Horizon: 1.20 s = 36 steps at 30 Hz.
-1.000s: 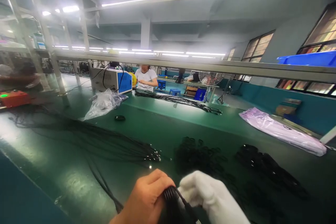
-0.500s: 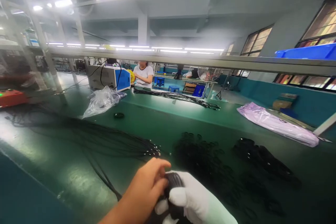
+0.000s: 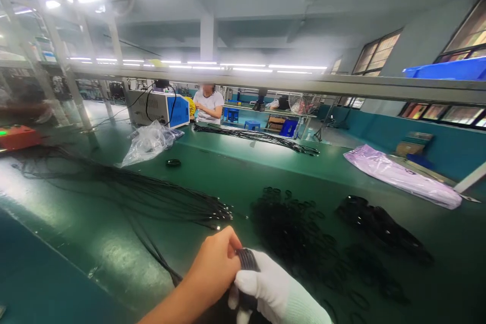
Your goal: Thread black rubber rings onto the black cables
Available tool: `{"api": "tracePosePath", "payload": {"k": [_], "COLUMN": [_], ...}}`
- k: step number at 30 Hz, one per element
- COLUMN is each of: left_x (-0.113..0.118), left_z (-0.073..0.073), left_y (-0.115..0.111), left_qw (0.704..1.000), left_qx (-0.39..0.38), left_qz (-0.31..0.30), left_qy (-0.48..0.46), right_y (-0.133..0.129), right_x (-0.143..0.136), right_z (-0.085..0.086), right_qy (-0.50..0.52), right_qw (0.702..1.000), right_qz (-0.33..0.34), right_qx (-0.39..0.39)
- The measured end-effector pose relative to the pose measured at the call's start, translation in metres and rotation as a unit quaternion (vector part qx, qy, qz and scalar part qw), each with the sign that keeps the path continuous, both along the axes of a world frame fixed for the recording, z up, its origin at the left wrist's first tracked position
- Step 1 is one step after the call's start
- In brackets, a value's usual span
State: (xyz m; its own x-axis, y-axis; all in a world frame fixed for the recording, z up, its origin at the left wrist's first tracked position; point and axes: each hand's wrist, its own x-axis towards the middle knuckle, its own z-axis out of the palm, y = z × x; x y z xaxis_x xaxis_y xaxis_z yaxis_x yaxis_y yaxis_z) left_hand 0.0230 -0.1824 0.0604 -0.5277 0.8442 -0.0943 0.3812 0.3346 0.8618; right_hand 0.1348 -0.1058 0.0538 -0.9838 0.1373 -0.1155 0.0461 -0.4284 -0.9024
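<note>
A coiled black cable (image 3: 247,259) is between my hands at the bottom centre. My right hand (image 3: 268,283), in a white knitted glove, wraps round the coil with its thumb across the front. The bare fingers of my left hand (image 3: 213,263) are closed against the coil's left side; their tips are partly hidden. Left of my hands, loose black cables (image 3: 170,197) with shiny metal ends lie across the green table. To the right spreads a dark pile of small black rings (image 3: 292,228).
Farther right lie bundled black coils (image 3: 383,228) and a pinkish plastic-wrapped package (image 3: 402,176). A clear plastic bag (image 3: 150,143) rests near a grey-blue machine (image 3: 159,108). More black cables (image 3: 254,137) lie at the back. A person (image 3: 208,105) sits beyond. An overhead shelf rail (image 3: 266,82) crosses above.
My left hand has tilted slightly, its fingers drawn in closer to the coil. The gloved hand still holds the coil, which shows more clearly. The view has shifted a little.
</note>
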Motion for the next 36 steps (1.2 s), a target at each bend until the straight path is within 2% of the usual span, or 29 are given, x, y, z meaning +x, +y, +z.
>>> {"api": "tracePosePath", "payload": {"k": [4,8,13,16,18,20,23,26,30,33,36], "left_x": [0.000,0.003,0.001,-0.009,-0.019,-0.030,-0.042,-0.038,-0.012,0.000,-0.005], "left_z": [0.001,-0.003,-0.005,-0.003,-0.003,-0.002,-0.002,-0.003,-0.014,-0.021,-0.017], "left_y": [-0.005,-0.014,-0.013,-0.010,-0.012,-0.017,-0.019,-0.003,0.036,0.054,0.052], "left_qw": [0.998,0.995,0.992,0.994,0.997,0.997,0.997,0.988,0.962,0.956,0.954], "left_qx": [0.001,0.021,-0.005,-0.012,0.017,0.042,0.036,0.017,-0.027,-0.064,-0.086], "left_qz": [-0.011,-0.008,-0.016,-0.034,-0.026,-0.009,-0.011,-0.070,-0.160,-0.171,-0.158], "left_qy": [0.054,0.097,0.126,0.099,0.077,0.060,0.072,0.134,0.219,0.231,0.239], "right_y": [0.001,0.001,-0.005,-0.005,0.002,0.017,0.047,0.069,0.071,0.064,0.059], "right_x": [0.001,0.001,-0.004,-0.003,0.002,0.010,0.028,0.041,0.043,0.039,0.034], "right_z": [-0.004,-0.005,-0.016,-0.023,-0.022,-0.013,0.006,0.017,0.014,0.012,0.011], "right_qy": [-0.036,-0.034,-0.035,-0.035,-0.039,-0.035,-0.001,0.016,-0.005,-0.020,-0.022], "right_qw": [0.999,0.998,0.997,0.995,0.991,0.985,0.967,0.952,0.949,0.950,0.950], "right_qz": [-0.007,0.017,-0.001,-0.032,-0.066,-0.120,-0.226,-0.288,-0.301,-0.301,-0.306], "right_qx": [-0.016,-0.053,-0.062,-0.082,-0.106,-0.121,-0.116,-0.107,-0.090,-0.084,-0.061]}}
